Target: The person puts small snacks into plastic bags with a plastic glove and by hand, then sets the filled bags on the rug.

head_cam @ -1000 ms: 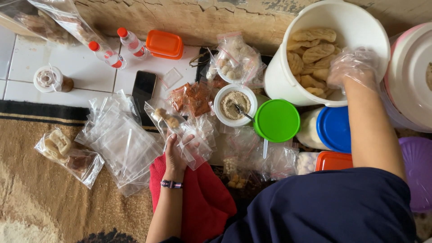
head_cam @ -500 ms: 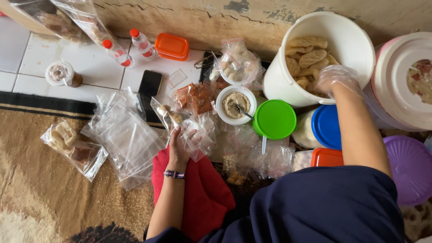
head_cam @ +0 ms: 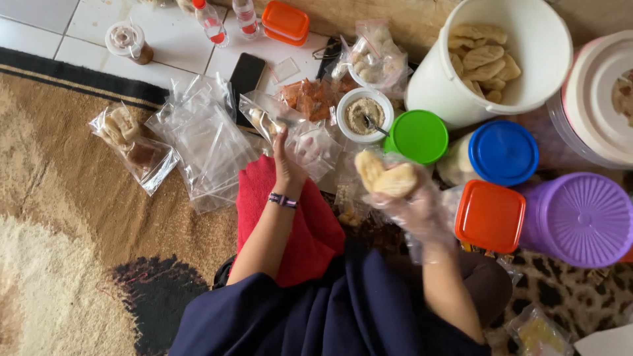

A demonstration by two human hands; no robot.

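Observation:
My right hand (head_cam: 412, 204), in a thin clear plastic glove, holds two pale oval fritters (head_cam: 386, 175) above my lap, left of the orange square lid (head_cam: 489, 215). My left hand (head_cam: 287, 161), with a striped band on its wrist, grips a clear plastic bag (head_cam: 310, 146) held open over the red cloth (head_cam: 297, 221). The white bucket (head_cam: 527, 59) at the upper right holds several more fritters (head_cam: 481, 60).
A small white bowl of brown paste with a spoon (head_cam: 364, 113) sits beside green (head_cam: 418, 136) and blue (head_cam: 504, 152) round lids. A purple container (head_cam: 579, 219) stands right. A stack of clear bags (head_cam: 201, 142), a filled bag (head_cam: 132, 145), a black phone (head_cam: 246, 74) and bottles (head_cam: 212, 21) lie left.
My right hand has left the white bucket and come down toward my lap carrying two fritters. My left hand stays on the open bag.

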